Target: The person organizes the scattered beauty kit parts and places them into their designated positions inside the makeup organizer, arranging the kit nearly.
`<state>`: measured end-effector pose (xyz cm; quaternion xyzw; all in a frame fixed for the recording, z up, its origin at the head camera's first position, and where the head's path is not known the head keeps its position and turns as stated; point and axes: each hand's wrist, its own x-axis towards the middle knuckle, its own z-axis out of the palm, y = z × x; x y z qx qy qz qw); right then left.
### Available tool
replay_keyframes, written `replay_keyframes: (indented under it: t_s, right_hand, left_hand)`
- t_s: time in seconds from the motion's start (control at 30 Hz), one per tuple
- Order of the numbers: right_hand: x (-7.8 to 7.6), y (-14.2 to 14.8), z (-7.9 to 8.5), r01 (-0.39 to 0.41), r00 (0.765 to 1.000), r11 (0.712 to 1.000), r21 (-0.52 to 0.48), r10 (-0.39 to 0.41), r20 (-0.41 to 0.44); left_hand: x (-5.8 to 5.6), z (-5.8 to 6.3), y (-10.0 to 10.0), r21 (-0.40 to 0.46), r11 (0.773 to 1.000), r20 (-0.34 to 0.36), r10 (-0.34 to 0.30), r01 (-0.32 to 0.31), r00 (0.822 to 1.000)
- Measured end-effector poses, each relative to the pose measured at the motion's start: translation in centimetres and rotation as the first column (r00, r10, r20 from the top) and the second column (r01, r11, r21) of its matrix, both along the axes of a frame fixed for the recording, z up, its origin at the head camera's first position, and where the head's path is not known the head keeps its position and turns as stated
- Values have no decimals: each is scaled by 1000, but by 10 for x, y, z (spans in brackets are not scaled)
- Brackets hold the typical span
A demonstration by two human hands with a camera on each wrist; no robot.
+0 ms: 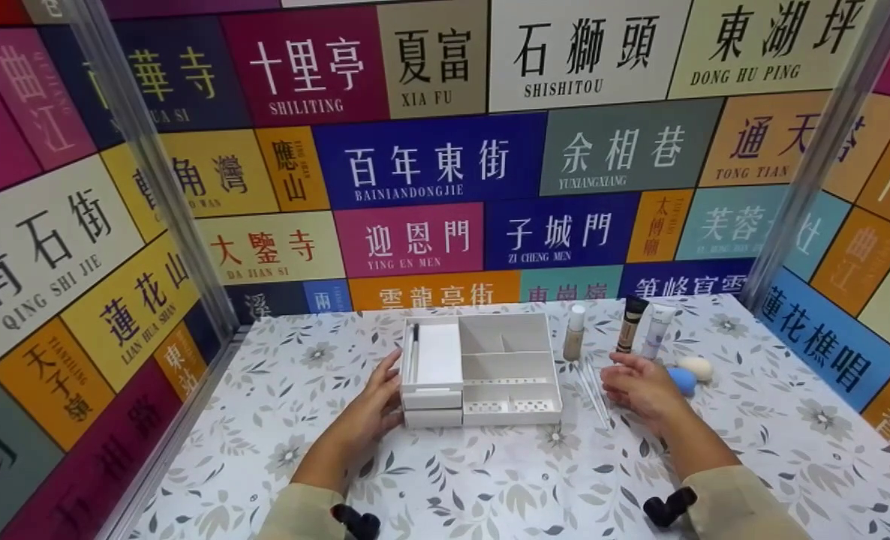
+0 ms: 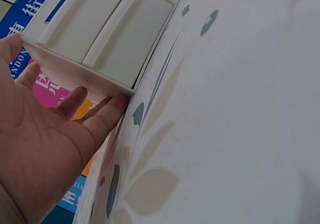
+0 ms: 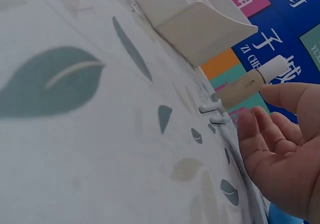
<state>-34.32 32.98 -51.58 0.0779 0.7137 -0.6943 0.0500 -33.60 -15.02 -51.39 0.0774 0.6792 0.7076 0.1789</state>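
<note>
A white desktop organizer (image 1: pixel 508 349) with drawers and compartments stands mid-table in the head view. Its left side meets the fingertips of my left hand (image 1: pixel 374 397); in the left wrist view, the left hand (image 2: pixel 55 119) reaches along the box with fingers spread beside two drawer fronts (image 2: pixel 132 39). A slim brush (image 1: pixel 413 352) with a dark tip lies on the organizer's upper left part. My right hand (image 1: pixel 644 382) holds nothing, its fingers loosely bent beside two thin white sticks (image 1: pixel 593 394). Beyond them stands a beige bottle (image 1: pixel 573 337) with a white cap, nearest the right hand (image 3: pixel 280 139) in the right wrist view.
Behind the right hand stand a black-capped tube (image 1: pixel 629 326) and a pale tube (image 1: pixel 656 330). A blue sponge (image 1: pixel 684 380) and a cream sponge (image 1: pixel 696 368) lie to its right. The leaf-patterned tabletop (image 1: pixel 490 480) is bounded by sign-covered walls (image 1: pixel 430 157).
</note>
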Motion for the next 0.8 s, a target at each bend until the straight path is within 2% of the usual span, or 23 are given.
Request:
replay_keyframes:
  t_s: [0.23,0.43,0.8]
  right_hand:
    - [-3,1,-10,-12,1000,988,151,10,17]
    - [-6,-2,-13,-20,1000,976,217,17,16]
    - [-5,-8,-7,10,1000,939,345,-9,-3]
  left_hand:
    - [0,-1,0,-2,1000,-7,-4,4,1000]
    - [0,2,0,-5,1000,10,5,-5,1000]
    - [0,3,1,-9,1000,23,17,-17,1000]
